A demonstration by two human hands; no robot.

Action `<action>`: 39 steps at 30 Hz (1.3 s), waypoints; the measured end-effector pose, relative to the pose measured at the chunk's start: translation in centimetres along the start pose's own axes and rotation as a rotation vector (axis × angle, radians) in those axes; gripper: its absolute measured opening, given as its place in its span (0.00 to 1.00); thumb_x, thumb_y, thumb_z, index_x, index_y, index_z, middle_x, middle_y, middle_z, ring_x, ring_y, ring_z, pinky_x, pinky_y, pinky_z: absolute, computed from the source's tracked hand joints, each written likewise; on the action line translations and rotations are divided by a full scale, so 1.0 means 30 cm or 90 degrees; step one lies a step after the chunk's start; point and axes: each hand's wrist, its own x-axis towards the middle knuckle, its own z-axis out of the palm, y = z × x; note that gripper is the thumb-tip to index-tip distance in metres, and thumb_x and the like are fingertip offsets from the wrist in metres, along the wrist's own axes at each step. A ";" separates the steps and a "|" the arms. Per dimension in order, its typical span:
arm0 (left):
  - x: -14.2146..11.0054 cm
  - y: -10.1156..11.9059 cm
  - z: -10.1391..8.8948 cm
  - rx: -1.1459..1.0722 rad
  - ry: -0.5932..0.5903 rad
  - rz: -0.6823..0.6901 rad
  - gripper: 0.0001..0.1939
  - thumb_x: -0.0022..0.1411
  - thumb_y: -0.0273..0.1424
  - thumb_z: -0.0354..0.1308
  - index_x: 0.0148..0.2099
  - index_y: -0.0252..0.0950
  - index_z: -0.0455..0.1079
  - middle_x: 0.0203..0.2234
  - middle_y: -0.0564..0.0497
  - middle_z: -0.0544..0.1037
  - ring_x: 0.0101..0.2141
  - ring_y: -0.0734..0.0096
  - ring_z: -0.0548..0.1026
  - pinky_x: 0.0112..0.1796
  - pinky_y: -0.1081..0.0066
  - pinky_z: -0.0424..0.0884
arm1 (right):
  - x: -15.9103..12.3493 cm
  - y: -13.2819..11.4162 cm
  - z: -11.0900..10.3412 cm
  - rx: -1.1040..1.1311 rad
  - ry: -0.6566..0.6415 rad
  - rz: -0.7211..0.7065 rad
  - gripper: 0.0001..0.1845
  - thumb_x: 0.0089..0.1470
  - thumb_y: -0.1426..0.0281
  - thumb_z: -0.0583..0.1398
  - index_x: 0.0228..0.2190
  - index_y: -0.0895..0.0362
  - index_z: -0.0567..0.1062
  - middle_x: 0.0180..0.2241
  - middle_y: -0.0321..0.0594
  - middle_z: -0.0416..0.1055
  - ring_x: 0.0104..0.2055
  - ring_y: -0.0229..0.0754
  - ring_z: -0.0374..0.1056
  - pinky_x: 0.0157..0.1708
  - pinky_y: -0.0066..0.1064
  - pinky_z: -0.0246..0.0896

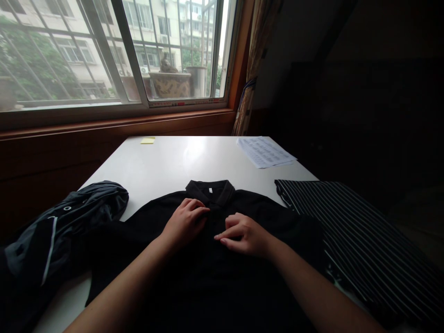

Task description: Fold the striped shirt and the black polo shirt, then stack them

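We take the collar (226, 194) as the centre of the clock. Risks, left to right: at 9 o'clock the dark bundle of clothes (74, 215) lies against the shirt (215, 289), so a pull on the shirt could drag it along or ruck the sleeve. Near 7 o'clock, uneven pressure from the left hand (187, 219) could crease the front opening. Near 5 o'clock, the right hand (244, 233) could skew the front if it tugs sideways. Towards 4 o'clock, the striped cloth (347, 222) borders the other sleeve and could snag or shift with it. Poor light on the black fabric could let any such crease pass unnoticed.

We find the shirt front up on the white table (163, 166), its collar towards the window (173, 51) and its body running down to 6 o'clock. It is plain black, sleeves spread, the collar standing open with a small pale label (210, 190) inside. Shadow hides the buttons and hem.

We note the left hand resting palm down, fingers bent, just below the collar; the right hand has its forefinger and thumb reaching to the front opening. We cannot tell whether either pinches fabric.
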 end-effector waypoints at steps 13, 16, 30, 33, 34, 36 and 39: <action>-0.002 -0.003 0.004 0.009 -0.004 0.000 0.15 0.64 0.25 0.59 0.52 0.43 0.75 0.45 0.48 0.76 0.48 0.59 0.69 0.49 0.58 0.73 | 0.012 -0.009 -0.016 0.029 -0.017 -0.016 0.09 0.60 0.65 0.62 0.34 0.50 0.84 0.23 0.34 0.70 0.29 0.36 0.66 0.35 0.33 0.55; -0.002 -0.003 0.003 0.010 -0.003 0.004 0.16 0.63 0.24 0.59 0.52 0.43 0.75 0.45 0.48 0.75 0.48 0.59 0.70 0.50 0.58 0.73 | 0.014 -0.021 -0.019 0.024 -0.023 -0.007 0.08 0.59 0.68 0.62 0.35 0.50 0.84 0.25 0.34 0.72 0.30 0.37 0.67 0.36 0.34 0.55; -0.003 0.004 0.004 0.017 -0.013 -0.005 0.16 0.64 0.24 0.58 0.52 0.42 0.75 0.45 0.47 0.75 0.48 0.59 0.69 0.50 0.57 0.72 | 0.021 -0.064 -0.011 -0.060 -0.060 -0.032 0.10 0.55 0.67 0.65 0.41 0.47 0.82 0.26 0.33 0.71 0.31 0.37 0.67 0.36 0.33 0.54; -0.002 0.004 0.005 0.016 -0.010 -0.005 0.15 0.64 0.25 0.58 0.51 0.42 0.75 0.45 0.47 0.75 0.48 0.58 0.69 0.50 0.57 0.72 | 0.017 -0.060 -0.003 -0.071 -0.050 -0.037 0.13 0.55 0.65 0.66 0.43 0.46 0.82 0.26 0.33 0.71 0.31 0.38 0.68 0.37 0.33 0.55; -0.002 0.004 0.005 0.016 -0.011 -0.005 0.15 0.64 0.25 0.58 0.52 0.42 0.75 0.45 0.47 0.75 0.48 0.58 0.69 0.50 0.57 0.72 | 0.016 -0.057 -0.001 -0.065 -0.046 -0.034 0.13 0.55 0.65 0.66 0.43 0.46 0.82 0.26 0.33 0.71 0.31 0.38 0.68 0.37 0.33 0.55; -0.001 0.003 0.004 0.018 -0.013 -0.005 0.15 0.64 0.25 0.58 0.52 0.42 0.75 0.45 0.47 0.75 0.48 0.58 0.69 0.50 0.57 0.72 | 0.014 -0.050 0.000 -0.037 -0.035 -0.022 0.11 0.56 0.65 0.65 0.43 0.47 0.82 0.26 0.33 0.71 0.31 0.38 0.68 0.37 0.33 0.57; -0.001 0.003 -0.001 0.023 -0.017 -0.002 0.15 0.63 0.25 0.59 0.52 0.42 0.75 0.45 0.47 0.75 0.48 0.58 0.69 0.50 0.57 0.72 | 0.013 -0.036 0.000 0.015 0.024 0.032 0.11 0.60 0.67 0.62 0.44 0.51 0.81 0.30 0.36 0.73 0.34 0.39 0.69 0.38 0.32 0.60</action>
